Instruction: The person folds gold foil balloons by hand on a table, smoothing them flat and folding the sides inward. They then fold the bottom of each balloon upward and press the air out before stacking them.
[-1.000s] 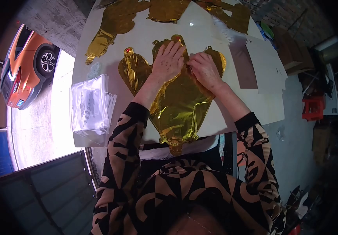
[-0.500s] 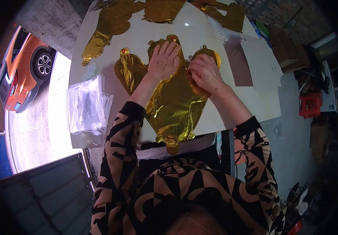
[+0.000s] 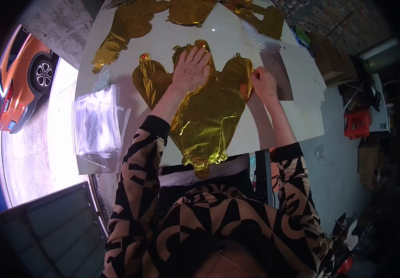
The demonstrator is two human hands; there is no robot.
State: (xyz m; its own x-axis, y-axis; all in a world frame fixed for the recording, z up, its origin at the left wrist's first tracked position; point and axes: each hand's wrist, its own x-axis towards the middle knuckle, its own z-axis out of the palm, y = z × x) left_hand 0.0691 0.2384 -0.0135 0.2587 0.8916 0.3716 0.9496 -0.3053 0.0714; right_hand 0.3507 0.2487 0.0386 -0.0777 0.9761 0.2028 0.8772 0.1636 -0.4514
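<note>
A flat gold foil balloon [image 3: 214,111] lies on the white table in front of me, with lobes to the left and right and a narrow tabbed end toward my body. My left hand [image 3: 191,69] rests palm down on its upper middle, fingers stretched out. At the outer edge of the right lobe [image 3: 237,76] is my right hand [image 3: 264,83], its fingers curled and pinched together at the foil's rim. What exactly sits between those fingertips is partly hidden. The right lobe lies spread out beside the hand.
More gold foil balloons [image 3: 188,13] lie along the table's far side. Clear plastic bags [image 3: 97,121] are stacked at the left edge. A dark sheet [image 3: 277,72] lies at right. Beyond the table are a red stool [image 3: 357,123], cardboard boxes [image 3: 325,58] and an orange car [image 3: 17,78].
My right hand has moved right, from over the right lobe to its outer edge. That lobe now shows more fully and lies flatter. My left hand stays pressed on the foil.
</note>
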